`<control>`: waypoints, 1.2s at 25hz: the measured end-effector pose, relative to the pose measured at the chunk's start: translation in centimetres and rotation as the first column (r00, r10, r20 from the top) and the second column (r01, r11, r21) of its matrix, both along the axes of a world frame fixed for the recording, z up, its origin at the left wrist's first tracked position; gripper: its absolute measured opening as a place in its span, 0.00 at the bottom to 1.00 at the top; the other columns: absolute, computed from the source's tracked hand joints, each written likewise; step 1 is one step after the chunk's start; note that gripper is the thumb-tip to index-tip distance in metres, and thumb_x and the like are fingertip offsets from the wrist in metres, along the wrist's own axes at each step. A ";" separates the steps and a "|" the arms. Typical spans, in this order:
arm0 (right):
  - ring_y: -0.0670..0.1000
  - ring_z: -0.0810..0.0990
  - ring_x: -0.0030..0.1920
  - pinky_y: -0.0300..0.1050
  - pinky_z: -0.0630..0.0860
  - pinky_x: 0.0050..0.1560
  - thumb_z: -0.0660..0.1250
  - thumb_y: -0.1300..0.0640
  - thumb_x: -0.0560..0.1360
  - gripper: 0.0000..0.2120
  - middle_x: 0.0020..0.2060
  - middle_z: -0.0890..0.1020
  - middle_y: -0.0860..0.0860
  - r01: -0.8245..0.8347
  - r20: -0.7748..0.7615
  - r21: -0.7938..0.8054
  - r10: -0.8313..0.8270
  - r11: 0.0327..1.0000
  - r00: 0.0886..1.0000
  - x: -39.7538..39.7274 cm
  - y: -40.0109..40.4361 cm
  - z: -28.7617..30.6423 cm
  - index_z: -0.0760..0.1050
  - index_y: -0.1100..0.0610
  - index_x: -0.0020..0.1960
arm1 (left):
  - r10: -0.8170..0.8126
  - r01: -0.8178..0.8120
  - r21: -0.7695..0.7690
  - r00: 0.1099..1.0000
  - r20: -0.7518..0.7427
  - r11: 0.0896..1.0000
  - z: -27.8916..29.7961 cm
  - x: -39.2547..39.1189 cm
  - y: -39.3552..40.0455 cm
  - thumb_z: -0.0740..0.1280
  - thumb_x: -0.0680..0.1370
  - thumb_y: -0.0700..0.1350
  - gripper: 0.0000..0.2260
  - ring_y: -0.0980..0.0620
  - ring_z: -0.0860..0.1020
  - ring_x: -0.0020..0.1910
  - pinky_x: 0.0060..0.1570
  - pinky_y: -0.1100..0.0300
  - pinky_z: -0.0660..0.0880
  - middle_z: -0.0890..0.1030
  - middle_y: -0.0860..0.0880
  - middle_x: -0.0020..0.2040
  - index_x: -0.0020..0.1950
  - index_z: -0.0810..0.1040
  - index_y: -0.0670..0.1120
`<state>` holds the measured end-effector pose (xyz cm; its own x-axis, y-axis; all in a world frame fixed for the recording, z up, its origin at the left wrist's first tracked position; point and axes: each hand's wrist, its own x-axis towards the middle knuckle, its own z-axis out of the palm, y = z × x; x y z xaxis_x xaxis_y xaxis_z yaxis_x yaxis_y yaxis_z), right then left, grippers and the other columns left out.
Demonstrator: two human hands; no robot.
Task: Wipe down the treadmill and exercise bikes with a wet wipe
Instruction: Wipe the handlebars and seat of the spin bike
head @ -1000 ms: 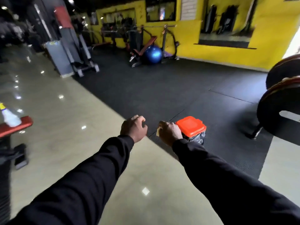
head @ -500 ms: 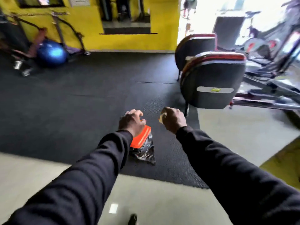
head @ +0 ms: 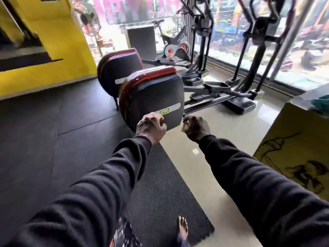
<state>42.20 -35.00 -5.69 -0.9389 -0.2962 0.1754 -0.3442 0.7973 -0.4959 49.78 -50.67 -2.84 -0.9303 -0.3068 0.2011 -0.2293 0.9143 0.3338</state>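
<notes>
Both my arms reach forward in black sleeves. My left hand (head: 151, 127) is curled into a loose fist with nothing visible in it. My right hand (head: 196, 128) is closed on a small pale wet wipe (head: 183, 128) that peeks out at the thumb side. Just beyond my hands stands a machine with a black and red housing (head: 153, 97); a second like it (head: 119, 68) stands behind. An exercise bike (head: 175, 49) stands farther back by the window. Tall black uprights (head: 203, 38) rise from the two machines.
Black rubber flooring (head: 53, 131) covers the left; a textured black mat (head: 163, 189) lies under my arms on pale tile (head: 222, 132). A yellow counter (head: 292, 143) stands at right, a yellow wall (head: 58, 38) at left, glass windows behind. My bare foot (head: 183, 227) shows below.
My view has swung right across the gym. The orange-lidded container and blue ball have left view, and the black and red machines now stand right before my hands. Both hands stay closed.
</notes>
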 end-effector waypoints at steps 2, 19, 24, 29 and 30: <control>0.62 0.80 0.53 0.49 0.74 0.51 0.61 0.56 0.76 0.10 0.51 0.83 0.58 0.045 -0.003 -0.029 -0.045 0.999 0.999 -7.7 -0.2 0.3 0.80 0.52 0.53 | -0.028 0.028 -0.009 0.999 0.018 1.000 0.4 -8.1 -0.4 0.63 0.78 0.52 0.16 0.47 0.72 0.65 0.65 0.57 0.68 0.76 0.50 0.64 0.64 0.77 0.51; 0.63 0.80 0.52 0.48 0.74 0.49 0.61 0.57 0.75 0.10 0.49 0.83 0.59 0.594 -0.086 0.012 -0.591 0.804 0.802 -54.1 17.2 4.6 0.80 0.55 0.49 | -0.620 0.621 0.032 0.784 -0.030 0.783 2.6 -65.8 15.1 0.65 0.76 0.50 0.14 0.41 0.76 0.60 0.58 0.52 0.73 0.79 0.45 0.60 0.60 0.80 0.48; 0.61 0.81 0.52 0.48 0.75 0.48 0.63 0.56 0.74 0.09 0.48 0.84 0.57 0.753 -0.092 0.023 -0.749 0.657 0.656 -62.3 27.0 6.2 0.81 0.56 0.48 | -0.781 0.783 0.062 0.622 -0.062 0.619 4.4 -78.2 27.2 0.65 0.76 0.51 0.15 0.42 0.76 0.62 0.60 0.54 0.71 0.80 0.45 0.62 0.61 0.80 0.48; 0.61 0.81 0.51 0.48 0.75 0.48 0.61 0.58 0.75 0.10 0.47 0.84 0.59 0.854 -0.208 -0.085 -0.847 0.514 0.489 -72.1 40.6 6.9 0.81 0.57 0.49 | -0.870 0.879 0.050 0.477 -0.125 0.475 4.9 -89.1 41.9 0.65 0.76 0.48 0.15 0.43 0.75 0.62 0.60 0.54 0.71 0.78 0.47 0.62 0.63 0.79 0.48; 0.61 0.81 0.50 0.48 0.76 0.48 0.61 0.59 0.75 0.10 0.47 0.84 0.60 0.852 -0.224 -0.107 -0.847 0.513 0.482 -73.8 42.8 6.9 0.80 0.58 0.49 | -0.872 0.882 0.044 0.470 -0.135 0.469 5.0 -91.0 44.2 0.66 0.76 0.48 0.15 0.44 0.76 0.61 0.59 0.54 0.71 0.79 0.47 0.61 0.62 0.79 0.49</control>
<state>-31.62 7.82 1.18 -0.6688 0.6189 0.4119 0.4112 0.7695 -0.4886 -41.25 -6.45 2.18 -0.7030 0.6393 0.3115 0.7071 0.5816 0.4022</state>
